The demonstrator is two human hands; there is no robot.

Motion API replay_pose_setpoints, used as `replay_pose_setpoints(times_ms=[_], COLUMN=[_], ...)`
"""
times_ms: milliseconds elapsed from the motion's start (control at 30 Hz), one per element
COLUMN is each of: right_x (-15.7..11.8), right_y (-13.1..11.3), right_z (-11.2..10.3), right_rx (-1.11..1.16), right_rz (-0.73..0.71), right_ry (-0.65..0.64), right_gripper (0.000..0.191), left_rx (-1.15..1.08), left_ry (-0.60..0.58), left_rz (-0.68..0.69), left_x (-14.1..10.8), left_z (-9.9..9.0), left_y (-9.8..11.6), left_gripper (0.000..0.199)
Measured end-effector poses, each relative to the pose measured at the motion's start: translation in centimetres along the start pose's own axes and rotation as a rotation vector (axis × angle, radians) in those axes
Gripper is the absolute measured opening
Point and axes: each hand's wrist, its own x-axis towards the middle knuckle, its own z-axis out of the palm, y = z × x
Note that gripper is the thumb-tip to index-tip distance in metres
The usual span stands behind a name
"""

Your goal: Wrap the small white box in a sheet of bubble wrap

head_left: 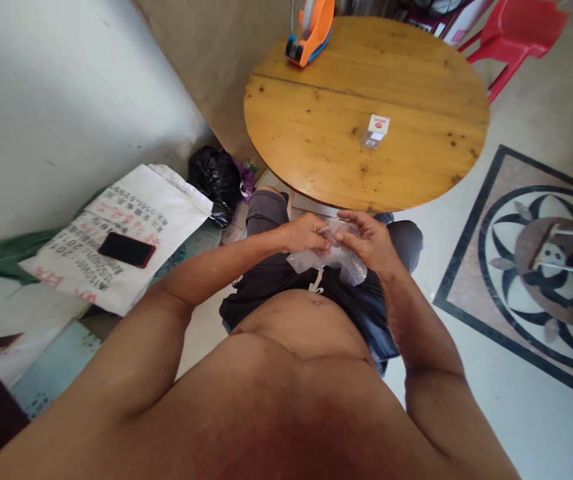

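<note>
A crumpled sheet of clear bubble wrap (350, 265) is held between my two hands, just above my lap. My left hand (304, 233) pinches it from the left, fingers curled in. From the right, my right hand (368, 241) grips it with thumb and fingers. Whether anything lies inside the wrap I cannot tell. Beyond my hands, a small white box with a red mark (378, 125) lies on the round wooden table (316, 153), touching a small flat greyish packet (370, 139).
An orange tape dispenser (316, 33) stands at the table's far left edge. To my left, a phone (126, 250) rests on printed white sacks (166, 200), near a black plastic bag (211, 175). A red chair (524, 30) is at the far right.
</note>
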Motion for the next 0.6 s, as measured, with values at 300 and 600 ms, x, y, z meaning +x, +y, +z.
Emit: replay_pose_setpoints(times_ms=[300,600], right_x=[0.2,0.0], right_y=[0.5,1.8], right_z=[0.0,0.0], right_rx=[-0.088,-0.008], right_rz=[-0.028,-0.014], right_ry=[-0.057,-0.040], right_gripper=[0.074,0.089], left_rx=[-0.113,-0.108], left_ry=[0.032,0.102], left_rz=[-0.014,0.088], left_x=[-0.2,0.3], left_z=[-0.2,-0.4], left_y=[0.0,-0.3], left_gripper=[0.014,0.020])
